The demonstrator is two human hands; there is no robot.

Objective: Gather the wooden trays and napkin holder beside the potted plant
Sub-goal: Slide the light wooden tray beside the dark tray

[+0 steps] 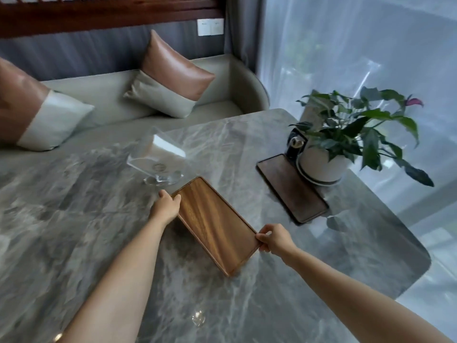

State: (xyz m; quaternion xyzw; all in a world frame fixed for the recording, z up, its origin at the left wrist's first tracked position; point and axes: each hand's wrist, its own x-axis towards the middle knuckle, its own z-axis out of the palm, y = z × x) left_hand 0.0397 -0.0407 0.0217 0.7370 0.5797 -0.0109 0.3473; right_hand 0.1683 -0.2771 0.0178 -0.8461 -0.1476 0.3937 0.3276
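A light brown wooden tray [214,222] is in the middle of the grey marble table [99,194], tilted with its near long edge raised. My left hand [167,206] grips its far left corner and my right hand [274,238] grips its near right corner. A darker wooden tray [291,188] lies flat right beside the potted plant [346,139], which stands in a white pot at the table's right end. A clear napkin holder [160,157] with white napkins stands just beyond the tray in my hands, to the left of the plant.
A small black object [295,142] stands behind the plant pot. A grey bench sofa [118,97] with two brown-and-white cushions runs along the table's far side. Sheer curtains hang at the right, past the table's rounded edge.
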